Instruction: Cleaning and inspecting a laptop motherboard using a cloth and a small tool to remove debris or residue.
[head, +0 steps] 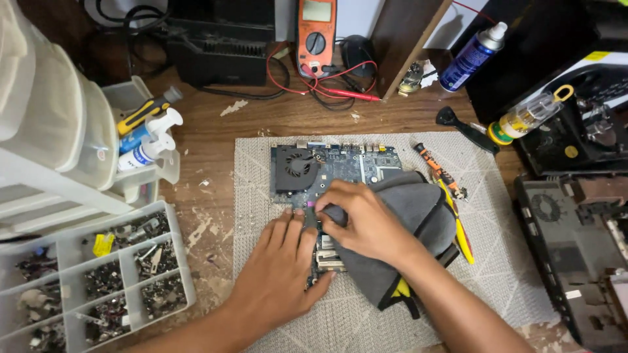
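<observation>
A dark blue laptop circuit board (340, 163) with a black fan (296, 168) lies on a grey woven mat (261, 216). My left hand (281, 274) presses flat on the board's near left part, fingers spread. My right hand (366, 222) pinches a grey cloth (418, 216) and holds a corner of it against the board's middle. The cloth covers the board's right part. An orange-and-black screwdriver (439, 171) and a yellow tool (461, 235) lie just right of the cloth.
A clear compartment tray of screws (98, 274) sits at the left, with white drawers and bottles (147, 140) behind it. An orange multimeter (315, 36) with red leads, a blue spray can (472, 55), a small bottle (526, 117) and laptop casing parts (575, 255) ring the mat.
</observation>
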